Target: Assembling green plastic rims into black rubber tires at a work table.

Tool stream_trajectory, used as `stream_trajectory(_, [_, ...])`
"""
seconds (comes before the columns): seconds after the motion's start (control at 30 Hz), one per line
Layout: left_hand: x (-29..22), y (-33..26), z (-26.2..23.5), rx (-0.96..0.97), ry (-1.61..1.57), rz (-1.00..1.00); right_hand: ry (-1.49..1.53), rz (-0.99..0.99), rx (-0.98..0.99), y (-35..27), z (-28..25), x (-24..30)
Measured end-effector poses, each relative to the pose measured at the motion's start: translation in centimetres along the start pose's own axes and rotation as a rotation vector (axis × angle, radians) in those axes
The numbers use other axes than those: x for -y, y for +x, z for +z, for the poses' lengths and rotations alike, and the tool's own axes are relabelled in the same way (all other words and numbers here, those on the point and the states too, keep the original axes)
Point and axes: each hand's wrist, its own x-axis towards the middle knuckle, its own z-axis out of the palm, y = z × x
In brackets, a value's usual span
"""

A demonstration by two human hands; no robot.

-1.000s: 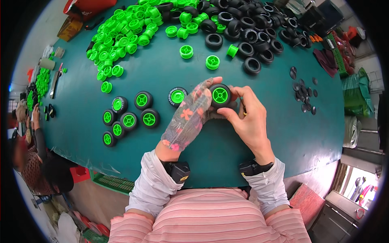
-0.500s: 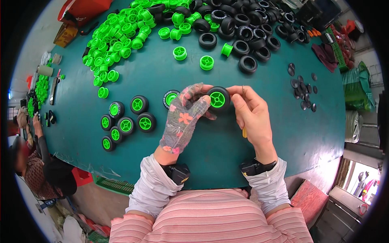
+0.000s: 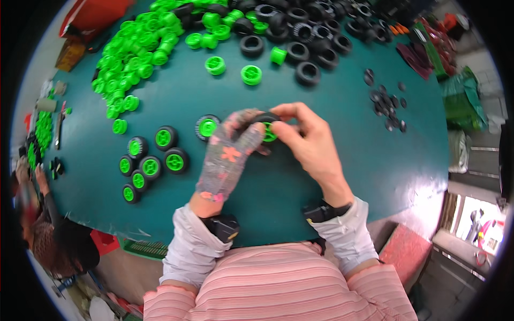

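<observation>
— Wheel (image 3: 266,128) there, the black tyre with the green hub: both hands have it, just above the middle of the teal table (image 3: 278,187).

— How's it held?

— The left hand (image 3: 227,155), in a patterned grey glove, wraps its fingers round the tyre's near side. The bare right hand (image 3: 310,144) pinches it from three o'clock, thumb on the green hub. Both are clamped on that one wheel.

— So which step is this?

— I'd say seating the hub into the tyre; it looks nearly flush, though fingers hide part of the rim.

— And next?

— Probably a firm, even thumb press, then setting it down. One finished wheel (image 3: 207,127) lies just at nine o'clock of the hands, and a cluster of finished wheels (image 3: 150,163) farther out the same way.

— Supplies?

— Loose green hubs (image 3: 139,59) heaped at eleven o'clock, bare black tyres (image 3: 300,32) at twelve to one, small dark parts (image 3: 388,104) at two.
</observation>
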Motion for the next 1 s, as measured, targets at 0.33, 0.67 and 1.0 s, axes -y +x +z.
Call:
stream_trajectory(0.33, [1.0,0.2,-0.2,-0.040,-0.002,-0.032,0.069,-0.037,0.000,0.4,0.0,-1.0])
stream_trajectory(0.67, [1.4,-0.2,0.6,-0.287,0.510,0.495,-0.339,-0.188,-0.158,0.1,0.1,-0.8])
stream_trajectory(1.0, [0.2,-5.3,7.7,0.373,0.834,0.829,-0.488,-0.137,-0.438,3.4,-2.3,1.5])
